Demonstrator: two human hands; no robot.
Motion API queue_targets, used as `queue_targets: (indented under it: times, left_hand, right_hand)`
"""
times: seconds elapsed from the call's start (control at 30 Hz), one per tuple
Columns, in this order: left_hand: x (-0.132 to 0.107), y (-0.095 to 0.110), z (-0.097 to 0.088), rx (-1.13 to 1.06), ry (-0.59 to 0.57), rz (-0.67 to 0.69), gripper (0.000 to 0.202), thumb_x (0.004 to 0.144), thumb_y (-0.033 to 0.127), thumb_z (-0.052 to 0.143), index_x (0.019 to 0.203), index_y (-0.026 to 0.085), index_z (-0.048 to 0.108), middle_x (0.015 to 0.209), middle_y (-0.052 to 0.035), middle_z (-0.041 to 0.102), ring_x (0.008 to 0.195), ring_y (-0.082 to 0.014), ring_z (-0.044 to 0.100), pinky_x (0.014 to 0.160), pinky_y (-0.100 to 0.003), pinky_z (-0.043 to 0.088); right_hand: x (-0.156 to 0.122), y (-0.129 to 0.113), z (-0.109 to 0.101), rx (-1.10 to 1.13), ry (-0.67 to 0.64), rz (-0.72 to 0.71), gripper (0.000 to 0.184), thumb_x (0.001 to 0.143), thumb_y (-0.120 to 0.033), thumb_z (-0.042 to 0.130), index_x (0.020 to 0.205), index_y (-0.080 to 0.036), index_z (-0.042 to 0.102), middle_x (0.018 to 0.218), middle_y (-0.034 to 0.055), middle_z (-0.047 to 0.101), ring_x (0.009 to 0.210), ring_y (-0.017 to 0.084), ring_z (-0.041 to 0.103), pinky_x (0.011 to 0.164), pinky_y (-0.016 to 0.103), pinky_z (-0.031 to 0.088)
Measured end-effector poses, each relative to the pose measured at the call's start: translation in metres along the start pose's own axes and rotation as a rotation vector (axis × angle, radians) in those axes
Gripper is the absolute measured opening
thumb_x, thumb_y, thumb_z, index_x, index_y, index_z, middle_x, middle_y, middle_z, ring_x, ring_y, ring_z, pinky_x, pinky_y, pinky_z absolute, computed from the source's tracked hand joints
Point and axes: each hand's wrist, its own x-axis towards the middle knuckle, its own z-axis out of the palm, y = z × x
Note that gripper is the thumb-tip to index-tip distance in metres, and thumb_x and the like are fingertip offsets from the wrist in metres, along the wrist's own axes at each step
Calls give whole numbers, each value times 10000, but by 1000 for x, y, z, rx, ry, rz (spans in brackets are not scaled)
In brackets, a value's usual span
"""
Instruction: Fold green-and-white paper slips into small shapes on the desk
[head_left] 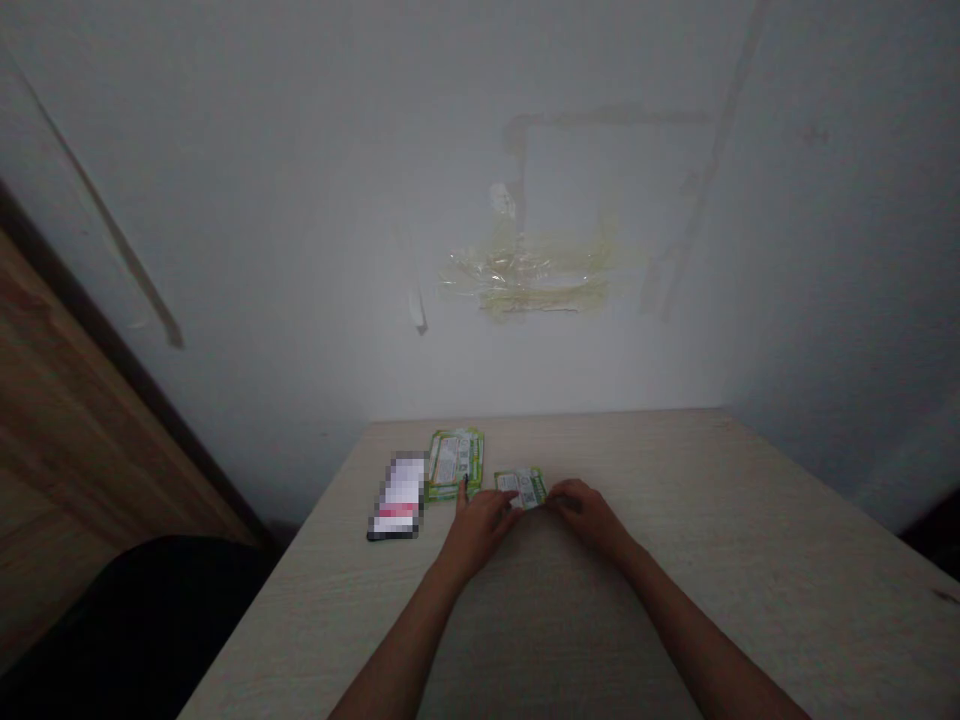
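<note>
A small green-and-white printed card (531, 486) lies on the table between my two hands. My left hand (480, 525) reaches over its lower left part, thumb and forefinger closed at the card; another finger stretches up to the near edge of a card stack (454, 460). My right hand (589, 512) is bent inward, its fingertips pinched at the card's right corner. The stack is made of similar green-and-white cards, a little unevenly piled, left of the single card. The print is too small to read.
A phone (399, 497) with a blurred-out screen lies left of the stack. The pale wooden table (712, 560) meets a grey wall (300, 250) bearing old tape and stains. At left are a wooden panel (67, 440) and a dark rounded object (150, 620).
</note>
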Motion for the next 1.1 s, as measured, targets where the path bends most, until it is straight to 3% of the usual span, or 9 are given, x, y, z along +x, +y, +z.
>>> queue_targets:
  times: [0.23,0.37,0.43,0.53,0.73,1.1]
  left_hand:
    - [1,1,3,-1,52,-3,394,946,468,401,1288,309,510,1168,-27,673,1106,-185,595,1171,-561,36]
    - [6,-1,8,25,90,-23,464,933,395,457,1379,291,384,1207,-33,639,1163,-184,563,1165,-534,137]
    - [8,-1,10,41,108,-44,453,920,350,489,1358,284,395,1224,-40,626,1171,-191,555,1153,-529,173]
    - [10,0,12,71,112,-22,300,921,308,488,1220,295,508,1214,-20,619,1158,-186,555,1142,-519,195]
    - [10,-2,13,149,121,4,164,918,313,503,1001,300,644,1163,-1,640,1128,-197,558,1128,-589,135]
    - [6,-6,17,159,44,30,242,940,324,464,1103,341,642,1241,-16,641,1271,-242,461,1086,-710,-65]
  right_hand:
    - [0,-8,5,15,55,69,207,858,-326,530,959,-199,658,960,76,675,925,224,618,866,374,481]
    - [-1,-14,9,23,97,102,259,859,-305,516,1092,-209,578,926,58,650,870,208,614,842,364,484]
    - [-1,-15,12,29,120,119,294,864,-289,504,1148,-217,525,897,40,636,829,196,611,814,351,491]
    - [-1,-16,15,-29,119,71,215,876,-265,489,1075,-215,553,907,48,628,857,199,596,829,349,481]
    - [0,-17,16,-161,63,-36,175,885,-232,515,973,-191,661,963,83,619,974,217,555,907,356,444]
    - [-2,-17,18,-232,111,-66,186,868,-233,576,998,-181,699,1025,105,586,1002,220,548,937,369,459]
